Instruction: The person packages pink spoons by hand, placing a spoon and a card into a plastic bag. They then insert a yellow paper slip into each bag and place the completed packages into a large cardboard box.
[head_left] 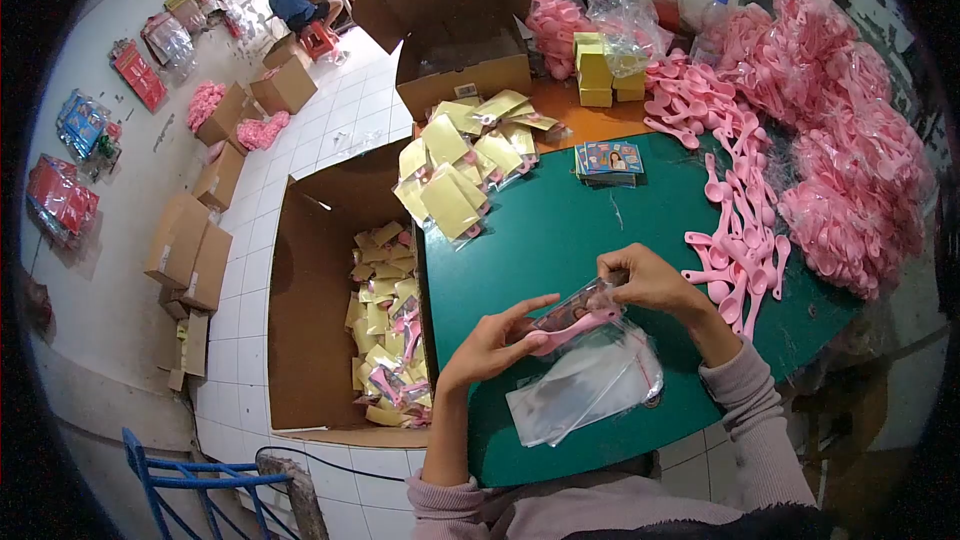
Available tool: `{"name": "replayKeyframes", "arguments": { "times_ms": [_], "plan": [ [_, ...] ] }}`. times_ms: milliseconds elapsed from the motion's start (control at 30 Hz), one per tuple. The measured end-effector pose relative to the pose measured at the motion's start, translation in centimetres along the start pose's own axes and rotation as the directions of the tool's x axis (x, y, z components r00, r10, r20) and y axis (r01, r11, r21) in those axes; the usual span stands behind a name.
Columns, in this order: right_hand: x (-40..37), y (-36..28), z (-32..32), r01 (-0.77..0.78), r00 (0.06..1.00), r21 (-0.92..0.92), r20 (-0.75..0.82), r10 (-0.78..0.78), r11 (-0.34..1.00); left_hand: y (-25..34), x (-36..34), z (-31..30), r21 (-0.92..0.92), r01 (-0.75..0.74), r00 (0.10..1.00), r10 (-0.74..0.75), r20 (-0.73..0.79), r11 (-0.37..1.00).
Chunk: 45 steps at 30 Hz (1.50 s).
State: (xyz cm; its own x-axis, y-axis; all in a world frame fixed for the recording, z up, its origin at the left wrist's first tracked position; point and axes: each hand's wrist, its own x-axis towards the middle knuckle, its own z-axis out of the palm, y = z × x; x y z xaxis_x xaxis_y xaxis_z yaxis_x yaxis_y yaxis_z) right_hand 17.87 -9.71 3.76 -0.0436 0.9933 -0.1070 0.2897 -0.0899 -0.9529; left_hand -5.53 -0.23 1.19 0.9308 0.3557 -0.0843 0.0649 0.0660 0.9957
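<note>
Pinching pink spoon (577,329) by one end with left hand (492,344), clear bag (567,311) with right hand (648,283); spoon between hands

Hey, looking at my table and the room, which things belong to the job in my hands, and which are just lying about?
Seem to belong:
pink spoon in your left hand
clear bags below it
loose pink spoons
stacked picture cards
yellow-backed packets
large carton holding more packets

Likely just lying about:
blue metal frame
blue-capped bottle
wall-hung packages
</note>
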Motion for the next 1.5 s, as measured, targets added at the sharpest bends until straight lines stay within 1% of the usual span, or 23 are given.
{"name": "replayKeyframes", "arguments": {
  "times_ms": [67,133,233,700,767,800,833,867,900,933,967,1000,1033,1100,1133,1167,1200,1233,1267,1300,1333,1433,1500],
  "plan": [
    [-0.1,-0.6,0.1,0.001,1.000,-0.005,0.017,-0.001,1.000,-0.7,0.1,-0.4,0.049,-0.016,1.000,0.015,0.016,0.999],
    [-0.4,-1.6,-0.2,0.040,0.995,0.225,0.076,-0.058,0.974,-0.3,-0.1,-0.4,0.027,-0.027,1.000,0.027,-0.008,0.999],
    [-0.9,-2.2,-1.7,0.014,0.998,0.274,0.061,-0.032,0.962,-0.1,-0.4,-0.9,0.030,-0.033,0.999,0.034,-0.026,0.999],
    [-0.5,-0.6,-0.8,0.032,0.989,0.197,0.132,-0.059,0.980,-0.6,-0.1,-0.3,-0.032,0.001,1.000,-0.001,0.007,1.000],
    [-0.3,-0.9,-0.5,0.064,0.996,-0.050,0.063,-0.061,0.997,-0.5,0.1,-0.5,0.091,-0.066,0.998,0.065,0.009,0.994],
    [-0.3,-1.3,-0.3,0.067,0.996,-0.051,0.062,-0.064,0.996,-0.4,0.4,-0.2,0.094,-0.067,0.998,0.066,0.010,0.993],
    [-0.5,-1.7,-0.1,0.135,0.986,-0.061,-0.087,-0.140,0.989,-0.5,1.0,0.3,0.528,-0.124,0.930,0.284,-0.234,0.840],
    [-0.7,-2.3,0.3,0.199,0.950,-0.081,-0.231,-0.212,0.977,-0.2,1.3,0.8,0.849,-0.013,0.763,0.555,-0.333,0.528],
    [-0.7,-2.8,0.6,0.197,0.950,-0.081,-0.228,-0.211,0.977,0.0,1.5,1.2,0.848,-0.011,0.762,0.554,-0.335,0.530],
    [-0.7,-3.2,1.0,0.290,0.912,-0.199,-0.240,-0.333,0.936,0.2,1.7,1.4,0.494,0.002,0.771,0.314,-0.554,0.869],
    [-0.7,-3.5,1.2,0.374,0.858,-0.316,-0.237,-0.455,0.872,0.4,1.8,1.5,0.025,0.017,0.775,0.003,-0.631,1.000],
    [-0.7,-3.5,1.5,0.414,0.865,-0.329,-0.147,-0.479,0.849,0.6,1.5,1.7,-0.433,-0.010,0.867,-0.208,-0.452,0.901],
    [-0.4,-3.0,1.8,0.487,0.857,-0.288,-0.021,-0.514,0.824,0.4,1.5,2.0,-0.432,-0.011,0.867,-0.206,-0.453,0.902],
    [0.2,-1.7,2.2,0.624,0.780,-0.140,0.168,-0.603,0.769,-0.2,1.8,2.6,-0.586,0.053,0.916,-0.273,-0.295,0.809],
    [0.5,-1.4,2.4,0.624,0.780,-0.139,0.169,-0.602,0.769,-0.3,1.8,2.5,-0.448,0.030,0.957,-0.154,-0.245,0.894],
    [0.7,-1.1,2.5,0.468,0.863,-0.187,-0.112,-0.492,0.864,-0.6,1.8,2.4,-0.450,0.029,0.957,-0.155,-0.246,0.892],
    [0.9,-0.8,2.6,0.294,0.856,-0.184,-0.386,-0.344,0.938,-0.8,1.9,2.3,-0.432,-0.021,0.955,-0.110,-0.276,0.902],
    [1.1,-0.5,2.7,0.293,0.857,-0.186,-0.384,-0.344,0.938,-0.9,2.0,2.4,-0.410,-0.072,0.950,-0.062,-0.305,0.909],
    [1.4,-0.2,2.6,0.089,0.935,0.073,-0.349,-0.058,0.993,-0.8,2.0,2.4,-0.416,-0.038,0.945,-0.104,-0.311,0.908],
    [1.6,0.0,2.6,-0.138,0.946,0.310,-0.242,0.218,0.941,-0.6,2.1,2.5,-0.414,-0.042,0.946,-0.098,-0.310,0.909],
    [1.6,0.2,3.0,-0.080,0.976,0.467,-0.142,0.164,0.881,-0.4,2.2,2.7,-0.426,-0.008,0.944,-0.134,-0.302,0.905],
    [2.1,1.2,2.8,0.020,0.979,0.437,-0.190,0.070,0.899,-0.1,1.8,3.1,-0.513,0.006,0.942,-0.177,-0.285,0.858],
    [2.2,0.9,2.4,0.034,0.968,0.487,-0.233,0.092,0.873,-1.2,1.6,2.9,-0.135,-0.120,0.963,0.082,-0.258,0.983]
  ]
}}
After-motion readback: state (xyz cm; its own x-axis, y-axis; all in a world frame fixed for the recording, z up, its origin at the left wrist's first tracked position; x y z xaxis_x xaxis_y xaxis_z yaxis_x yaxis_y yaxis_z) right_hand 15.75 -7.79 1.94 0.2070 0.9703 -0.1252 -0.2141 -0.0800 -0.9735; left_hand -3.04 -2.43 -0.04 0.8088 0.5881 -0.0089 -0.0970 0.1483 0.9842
